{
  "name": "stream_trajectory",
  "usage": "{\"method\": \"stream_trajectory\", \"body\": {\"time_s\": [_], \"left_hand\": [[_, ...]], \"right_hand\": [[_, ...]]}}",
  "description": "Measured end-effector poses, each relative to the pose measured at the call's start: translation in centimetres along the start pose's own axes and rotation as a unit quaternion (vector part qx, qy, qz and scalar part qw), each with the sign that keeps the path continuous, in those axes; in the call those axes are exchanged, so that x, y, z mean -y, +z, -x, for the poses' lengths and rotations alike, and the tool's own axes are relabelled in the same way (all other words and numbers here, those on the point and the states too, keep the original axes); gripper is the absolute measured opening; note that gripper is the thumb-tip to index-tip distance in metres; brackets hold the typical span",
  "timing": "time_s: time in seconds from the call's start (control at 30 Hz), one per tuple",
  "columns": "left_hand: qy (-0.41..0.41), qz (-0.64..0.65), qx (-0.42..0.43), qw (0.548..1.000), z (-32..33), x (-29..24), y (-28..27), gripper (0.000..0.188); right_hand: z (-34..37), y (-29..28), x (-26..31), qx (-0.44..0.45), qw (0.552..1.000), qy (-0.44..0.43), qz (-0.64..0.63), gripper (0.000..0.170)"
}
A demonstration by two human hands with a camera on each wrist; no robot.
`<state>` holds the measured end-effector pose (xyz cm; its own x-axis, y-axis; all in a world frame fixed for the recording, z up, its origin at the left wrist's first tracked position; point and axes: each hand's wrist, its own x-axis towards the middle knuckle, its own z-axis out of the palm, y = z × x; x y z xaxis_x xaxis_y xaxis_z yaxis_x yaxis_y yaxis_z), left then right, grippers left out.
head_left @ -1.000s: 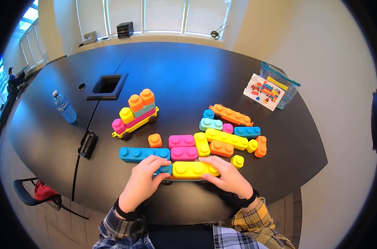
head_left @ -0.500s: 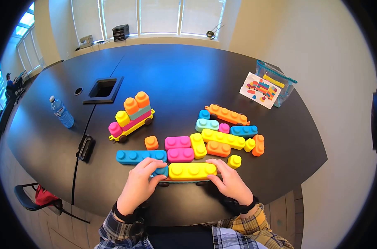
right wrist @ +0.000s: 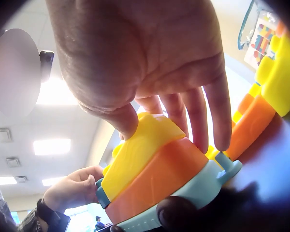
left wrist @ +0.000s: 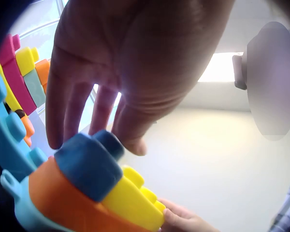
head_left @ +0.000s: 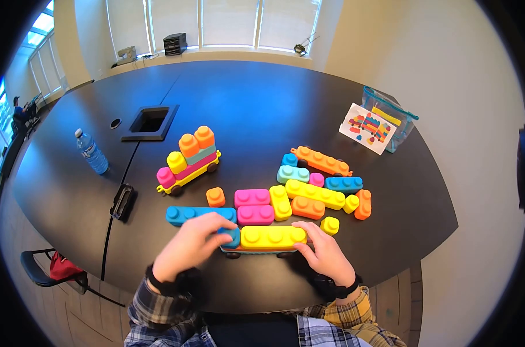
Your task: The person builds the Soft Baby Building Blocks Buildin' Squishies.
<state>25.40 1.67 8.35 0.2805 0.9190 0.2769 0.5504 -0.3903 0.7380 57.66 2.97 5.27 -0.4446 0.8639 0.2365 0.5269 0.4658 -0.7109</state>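
Note:
In the head view a toy wagon with a light blue base (right wrist: 181,208) and dark wheels stands before the person. An orange layer (right wrist: 171,166) lies on the base, topped by a yellow three-stud block (head_left: 272,237) and a small blue block (head_left: 232,236) at its left end. My right hand (head_left: 325,250) grips the yellow block's right end, thumb on the near side and fingers on the far side. Loosely spread, the left hand's (head_left: 194,243) fingers hover around the small blue block, fingertips right at its top edge in the left wrist view.
Loose blocks lie beyond the wagon, among them a long blue block (head_left: 200,216), magenta blocks (head_left: 254,214) and a long yellow block (head_left: 315,194). A built yellow wagon (head_left: 190,176) stands left, an orange wagon base (head_left: 323,162) right. Also present: water bottle (head_left: 92,151), picture card (head_left: 366,128).
The left hand has loosened from the small blue block and drawn slightly left, showing more of it. The right hand still holds the yellow block's end.

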Motion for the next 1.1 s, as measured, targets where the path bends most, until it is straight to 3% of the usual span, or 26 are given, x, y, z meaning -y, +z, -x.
{"method": "stream_trajectory", "body": {"time_s": [0.1, 0.2, 0.27, 0.33, 0.5, 0.63, 0.7, 0.73, 0.8, 1.1], "left_hand": [[-0.029, -0.010, 0.025, 0.999, -3.4, 1.6, -1.5, 0.017], [-0.002, -0.045, 0.018, 0.999, -7.0, 3.8, -0.7, 0.020], [0.064, -0.162, 0.066, 0.983, -9.0, 6.0, 0.6, 0.025], [0.071, -0.198, 0.093, 0.973, -10.4, 7.0, 1.5, 0.027], [0.032, -0.261, 0.149, 0.953, -11.5, 6.9, 2.8, 0.028], [0.039, -0.264, 0.114, 0.957, -10.9, 6.1, 1.8, 0.025], [0.006, -0.128, 0.059, 0.990, -9.7, 3.2, -0.4, 0.025], [0.006, -0.129, 0.059, 0.990, -8.7, 2.1, -1.2, 0.025], [-0.041, 0.063, -0.015, 0.997, -5.8, 0.3, -1.9, 0.027], [-0.037, 0.068, -0.032, 0.996, 1.7, -0.2, -0.4, 0.032]], "right_hand": [[0.0, -0.3, 0.2, 0.030, 0.999, 0.019, 0.011, 0.045], [-0.1, -0.2, 0.0, 0.029, 0.999, 0.015, 0.008, 0.045], [0.0, 0.1, -0.4, 0.013, 1.000, 0.003, 0.002, 0.043], [0.0, 0.2, -0.6, -0.003, 1.000, -0.007, -0.002, 0.042], [0.0, 0.0, -0.1, -0.002, 1.000, -0.001, 0.002, 0.042], [-0.1, 0.1, -0.4, 0.003, 1.000, 0.000, 0.001, 0.043], [0.0, 0.1, -0.5, 0.000, 1.000, 0.001, 0.000, 0.042], [-0.1, 0.1, -0.5, -0.001, 1.000, 0.000, -0.001, 0.042], [0.0, 0.2, -0.6, -0.009, 1.000, -0.014, 0.002, 0.042], [-0.2, 0.1, -0.2, 0.009, 1.000, -0.005, -0.014, 0.043]]}}
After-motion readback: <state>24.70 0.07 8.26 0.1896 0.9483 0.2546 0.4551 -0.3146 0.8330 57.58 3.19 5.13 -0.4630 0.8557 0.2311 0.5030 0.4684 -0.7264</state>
